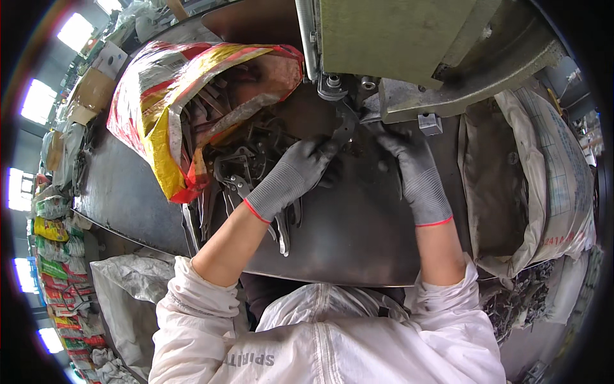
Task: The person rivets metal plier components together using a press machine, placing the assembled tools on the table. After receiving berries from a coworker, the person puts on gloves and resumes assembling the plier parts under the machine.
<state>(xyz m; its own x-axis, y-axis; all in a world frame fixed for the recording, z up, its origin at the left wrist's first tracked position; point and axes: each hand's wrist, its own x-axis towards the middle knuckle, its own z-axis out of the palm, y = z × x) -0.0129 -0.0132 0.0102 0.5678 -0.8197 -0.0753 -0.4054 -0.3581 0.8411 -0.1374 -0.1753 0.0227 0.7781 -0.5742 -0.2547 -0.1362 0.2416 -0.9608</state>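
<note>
Both my hands wear grey knitted gloves with red cuffs and work below a green press-like machine. My left hand is closed, its thumb and fingers pinching a dark, flat, curved metal piece under the machine's bolt head. To the right, my right hand has its fingers drawn together beside the machine's lower block; what they grip is hidden by the glove and shadow. Beside my left wrist lies a heap of locking pliers, some handles pointing toward me.
A red, yellow and white woven bag lies open at the left with metal parts inside. At the right stands a whitish sack with a dark opening. The metal tabletop ends just before my body. Filled bags line the far left.
</note>
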